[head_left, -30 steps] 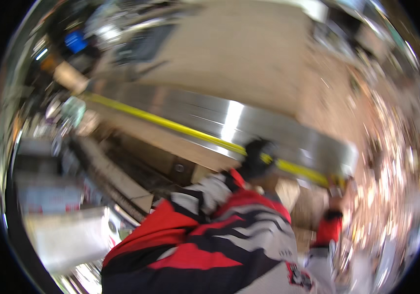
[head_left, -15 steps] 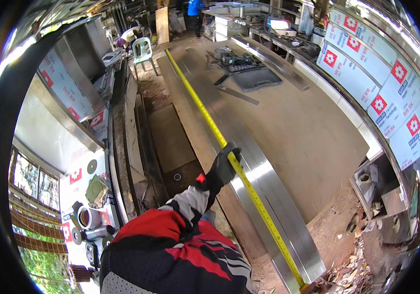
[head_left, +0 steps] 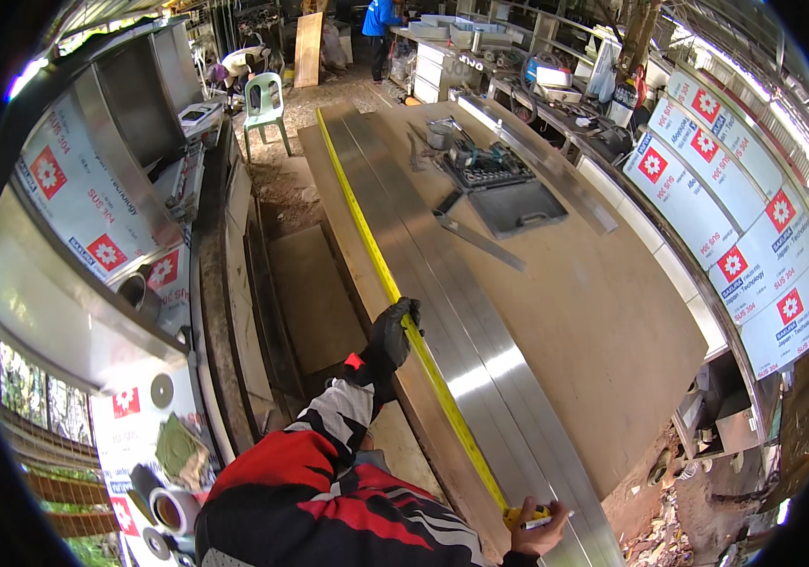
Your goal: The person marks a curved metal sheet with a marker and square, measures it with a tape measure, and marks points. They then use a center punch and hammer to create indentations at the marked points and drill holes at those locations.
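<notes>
A long brushed-metal strip (head_left: 480,378) with lines running along its length lies on the wooden worktable. A yellow tape measure (head_left: 444,394) is drawn out along the strip's left edge, reaching its far end. My left hand (head_left: 392,333), in a black glove, is closed round the blade about midway. At the near end my bare right hand (head_left: 541,536) is closed on the tape's yellow case. A slim white pen (head_left: 536,522) is also held in its fingers.
On the table lie an open black tool case (head_left: 522,208) and a flat metal bar (head_left: 485,244). A green plastic chair (head_left: 265,106) stands beyond. Film-covered sheets (head_left: 744,246) line the right. Two people work far back, one in a blue top (head_left: 381,17).
The tape has shifted left, from lying across the strip to its left edge. My left hand has moved left and slightly nearer with it. My right hand has come into view at the near end.
</notes>
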### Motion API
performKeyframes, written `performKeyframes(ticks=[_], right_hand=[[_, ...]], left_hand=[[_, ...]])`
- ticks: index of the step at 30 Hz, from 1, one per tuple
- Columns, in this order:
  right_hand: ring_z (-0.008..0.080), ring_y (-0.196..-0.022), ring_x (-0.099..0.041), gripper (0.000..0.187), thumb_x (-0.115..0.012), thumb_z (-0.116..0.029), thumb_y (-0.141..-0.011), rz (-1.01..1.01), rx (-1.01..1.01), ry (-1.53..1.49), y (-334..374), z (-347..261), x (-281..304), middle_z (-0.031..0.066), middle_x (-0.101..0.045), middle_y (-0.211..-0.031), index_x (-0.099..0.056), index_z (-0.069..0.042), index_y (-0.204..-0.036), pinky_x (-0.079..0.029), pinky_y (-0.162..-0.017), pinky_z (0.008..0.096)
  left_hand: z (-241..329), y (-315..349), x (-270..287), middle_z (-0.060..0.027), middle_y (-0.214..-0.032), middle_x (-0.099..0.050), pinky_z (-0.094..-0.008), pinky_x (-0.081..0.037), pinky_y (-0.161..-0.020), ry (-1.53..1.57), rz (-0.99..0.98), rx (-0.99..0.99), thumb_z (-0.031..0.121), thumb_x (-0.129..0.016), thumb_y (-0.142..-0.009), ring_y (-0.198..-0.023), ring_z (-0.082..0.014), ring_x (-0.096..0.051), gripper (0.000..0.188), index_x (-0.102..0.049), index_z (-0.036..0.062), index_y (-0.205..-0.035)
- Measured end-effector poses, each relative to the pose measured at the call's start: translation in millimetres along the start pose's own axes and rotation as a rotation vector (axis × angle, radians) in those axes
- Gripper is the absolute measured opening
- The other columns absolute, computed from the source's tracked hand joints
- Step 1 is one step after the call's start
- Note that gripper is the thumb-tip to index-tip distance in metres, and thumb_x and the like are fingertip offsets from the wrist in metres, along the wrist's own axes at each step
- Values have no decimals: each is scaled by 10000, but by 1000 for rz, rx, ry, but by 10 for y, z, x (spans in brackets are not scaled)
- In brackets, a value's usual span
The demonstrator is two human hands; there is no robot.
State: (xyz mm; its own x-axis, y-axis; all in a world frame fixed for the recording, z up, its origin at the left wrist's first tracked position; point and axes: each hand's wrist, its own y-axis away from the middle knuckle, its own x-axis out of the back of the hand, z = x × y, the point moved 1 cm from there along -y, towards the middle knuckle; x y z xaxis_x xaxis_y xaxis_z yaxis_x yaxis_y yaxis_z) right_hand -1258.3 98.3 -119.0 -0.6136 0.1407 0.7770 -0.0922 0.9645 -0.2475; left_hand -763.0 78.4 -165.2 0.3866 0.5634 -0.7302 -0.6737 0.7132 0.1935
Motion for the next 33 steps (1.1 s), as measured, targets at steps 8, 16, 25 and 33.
performKeyframes(ticks=[8,16,25,33], right_hand=[[412,-860,-668,580,-848,-373,-761,-106,190,-8,-368,-2220,-1370,203,-658,-949,-536,-42,-1120,-526,-729,481],[392,-849,-683,576,-844,-358,-767,-289,142,-33,-497,-3176,-2028,202,-675,-951,-530,-31,-1122,-540,-743,459],[366,-805,-688,587,-823,-482,-787,-374,282,-231,-877,-4224,-2907,163,-685,-893,-564,-51,-1090,-547,-698,440],[311,-703,-677,510,-849,-413,-771,-40,292,-280,-2258,-4850,-3911,116,-649,-792,-559,-74,-1017,-549,-636,397]], left_hand=[[929,-1168,698,20,-859,-632,-371,-523,-735,-127,86,24,343,-576,-1010,-774,-137,-596,249,-677,129,-1086],[1600,-1145,1209,5,-849,-625,-339,-519,-727,-133,15,39,348,-573,-1017,-774,-142,-595,286,-666,83,-1070],[1393,-175,1471,-40,-1013,-652,-308,-507,-723,-927,-669,276,288,-578,-1010,-824,-137,-607,351,-581,79,-1293],[2229,-1002,3172,-43,-940,-549,-308,-471,-589,-736,-19,684,160,-626,-969,-710,-140,-540,340,-476,85,-1265]])
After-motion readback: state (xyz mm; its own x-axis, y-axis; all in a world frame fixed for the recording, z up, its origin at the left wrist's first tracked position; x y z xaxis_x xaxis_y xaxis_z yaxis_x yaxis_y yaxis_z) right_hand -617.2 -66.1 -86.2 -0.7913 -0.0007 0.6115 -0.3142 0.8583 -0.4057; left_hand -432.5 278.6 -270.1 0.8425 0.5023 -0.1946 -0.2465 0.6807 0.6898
